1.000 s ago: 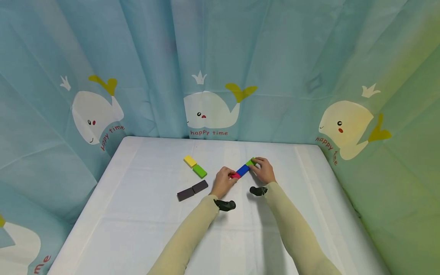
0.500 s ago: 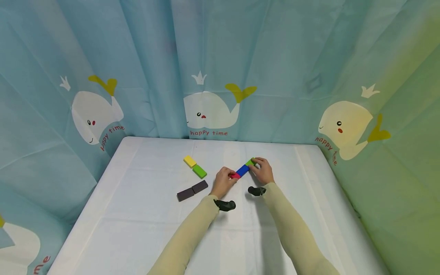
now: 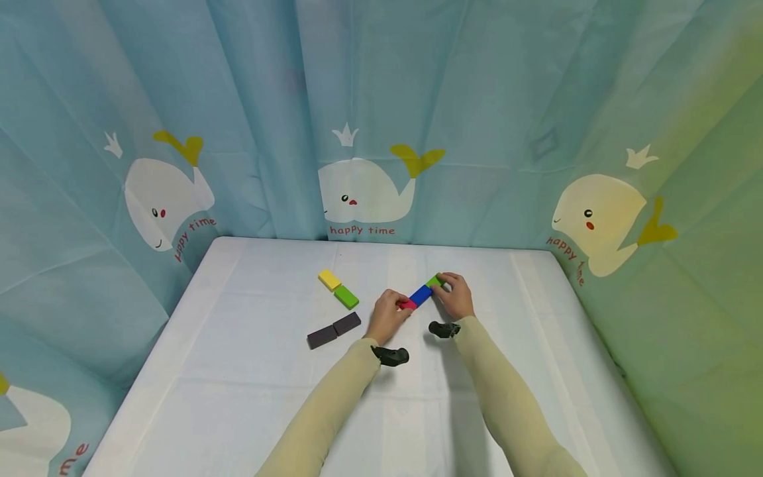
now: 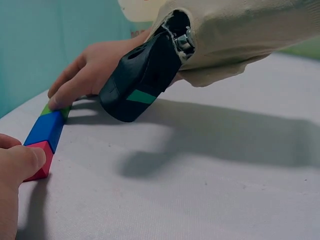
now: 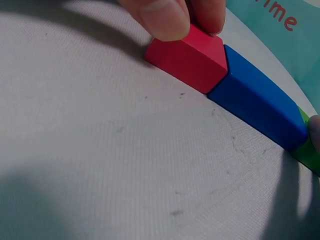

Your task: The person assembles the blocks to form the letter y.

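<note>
Little has changed in the last second; left hand (image 3: 386, 317) still pinches red rectangular wooden block (image 3: 408, 305); right hand (image 3: 457, 296), at 2 o'clock, fingers pressed on green rectangular wooden block (image 3: 433, 281); blue rectangular wooden block (image 3: 420, 295) between; row being squared.

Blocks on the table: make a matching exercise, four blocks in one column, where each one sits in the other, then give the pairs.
1. red block
2. blue block
3. yellow block
4. dark blocks

A. between the red and a green block
B. nearest the left edge of the table, no hand on them
C. under the left hand fingertips
D. end to end with the far green block

Pairs: 1-C, 2-A, 3-D, 4-B
</note>
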Motion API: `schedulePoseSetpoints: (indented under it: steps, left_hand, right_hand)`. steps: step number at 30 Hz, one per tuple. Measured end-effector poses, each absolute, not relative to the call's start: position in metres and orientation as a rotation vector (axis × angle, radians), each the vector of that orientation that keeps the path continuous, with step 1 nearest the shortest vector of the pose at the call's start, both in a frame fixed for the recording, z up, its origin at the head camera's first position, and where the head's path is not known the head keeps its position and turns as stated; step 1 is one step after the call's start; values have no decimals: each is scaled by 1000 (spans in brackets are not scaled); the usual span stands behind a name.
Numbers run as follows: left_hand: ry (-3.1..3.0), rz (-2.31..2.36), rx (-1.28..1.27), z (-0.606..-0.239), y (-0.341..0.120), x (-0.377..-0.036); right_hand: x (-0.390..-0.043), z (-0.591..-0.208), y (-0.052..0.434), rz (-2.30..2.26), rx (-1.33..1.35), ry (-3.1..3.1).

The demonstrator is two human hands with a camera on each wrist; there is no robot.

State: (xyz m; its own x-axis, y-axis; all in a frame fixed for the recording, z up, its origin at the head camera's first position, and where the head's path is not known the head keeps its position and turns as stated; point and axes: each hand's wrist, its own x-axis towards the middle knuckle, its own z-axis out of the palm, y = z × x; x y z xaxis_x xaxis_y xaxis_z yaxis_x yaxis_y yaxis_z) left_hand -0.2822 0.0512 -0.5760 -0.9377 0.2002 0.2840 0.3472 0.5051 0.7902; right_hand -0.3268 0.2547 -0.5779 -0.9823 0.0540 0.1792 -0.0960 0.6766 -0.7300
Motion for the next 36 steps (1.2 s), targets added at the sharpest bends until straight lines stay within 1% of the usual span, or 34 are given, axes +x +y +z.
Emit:
schedulePoseSetpoints:
  steps: [14, 29, 36]
  left_hand:
    - [-2611, -1399, -455, -579, 52, -282]
    - [-2573, -1378, -474, -584, 52, -282]
    - [-2596, -1414, -453, -581, 53, -282]
  right_hand:
    - [-322, -571, 252, 1205, 7, -2730]
    - [-324, -574, 256, 1163, 59, -2762]
    - [-314, -569, 254, 1158, 84, -2733]
